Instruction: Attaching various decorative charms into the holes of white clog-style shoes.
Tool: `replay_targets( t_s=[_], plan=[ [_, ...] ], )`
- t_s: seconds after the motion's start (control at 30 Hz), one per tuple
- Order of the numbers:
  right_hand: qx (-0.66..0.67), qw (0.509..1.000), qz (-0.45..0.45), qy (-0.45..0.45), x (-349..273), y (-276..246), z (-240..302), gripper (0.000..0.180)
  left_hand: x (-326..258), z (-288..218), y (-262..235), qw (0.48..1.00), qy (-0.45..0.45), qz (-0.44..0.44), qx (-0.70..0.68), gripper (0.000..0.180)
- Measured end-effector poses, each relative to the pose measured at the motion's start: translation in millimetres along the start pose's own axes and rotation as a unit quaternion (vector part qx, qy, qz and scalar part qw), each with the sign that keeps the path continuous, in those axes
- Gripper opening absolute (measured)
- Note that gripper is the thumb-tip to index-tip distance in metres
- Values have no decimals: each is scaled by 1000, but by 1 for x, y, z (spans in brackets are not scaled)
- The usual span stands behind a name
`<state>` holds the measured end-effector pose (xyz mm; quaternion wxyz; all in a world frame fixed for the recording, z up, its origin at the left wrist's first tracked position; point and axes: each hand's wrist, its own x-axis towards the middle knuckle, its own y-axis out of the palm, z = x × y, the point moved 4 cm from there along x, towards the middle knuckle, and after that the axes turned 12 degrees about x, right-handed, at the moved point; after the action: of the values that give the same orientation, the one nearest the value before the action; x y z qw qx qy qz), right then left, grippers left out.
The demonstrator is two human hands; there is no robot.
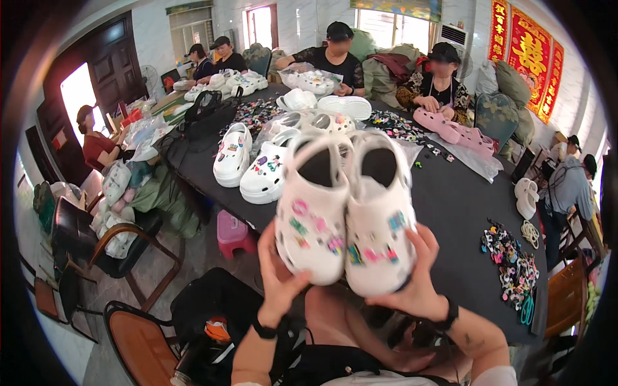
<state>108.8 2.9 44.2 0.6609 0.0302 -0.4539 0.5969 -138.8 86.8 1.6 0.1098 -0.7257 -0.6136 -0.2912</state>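
Two white clogs, a left one (312,225) and a right one (381,235), are held up side by side, toes toward me. Colourful charms dot both uppers; motion blurs them slightly. My left hand (280,270) is closed round the outer side of the left clog, thumb near its toe. Around the outer side of the right clog, my right hand (415,273) is closed, fingers along its edge. Just behind them on the dark table (460,219) stands another charm-covered pair of white clogs (262,170). The palms and the clogs' undersides are hidden.
Loose charms (512,264) lie in a heap at the table's right, beside a white clog (526,198). Across the table, a person handles pink clogs (454,132); another sits behind bagged white clogs (315,82). A pink stool (233,235) and chairs (138,341) stand at left.
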Motion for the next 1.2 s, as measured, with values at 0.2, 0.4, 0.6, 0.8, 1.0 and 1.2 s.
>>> replay_targets(
  t_s=[0.2, 0.4, 0.6, 0.8, 1.0, 1.2],
  plan=[
    [43, 985, 120, 113, 51, 77, -64, 119, 110, 69, -71, 968, -125, 122, 181, 97],
    [155, 961, 141, 179, 17, 45, -41, 108, 131, 84, -83, 819, 85, 103, 559, 70],
    [132, 942, 91, 295, -54, -32, -40, 103, 220, 71, -161, 802, 170, -53, 570, 31],
    [154, 918, -75, 359, -134, -101, -67, 82, 297, 99, -181, 744, 58, -4, 666, 47],
    [3, 950, -106, 294, -125, -96, -56, 44, 314, 117, -141, 645, -90, 74, 755, 67],
    [-61, 956, -89, 272, -116, -90, -44, 32, 323, 110, -139, 615, -158, 114, 764, 68]
  ],
)
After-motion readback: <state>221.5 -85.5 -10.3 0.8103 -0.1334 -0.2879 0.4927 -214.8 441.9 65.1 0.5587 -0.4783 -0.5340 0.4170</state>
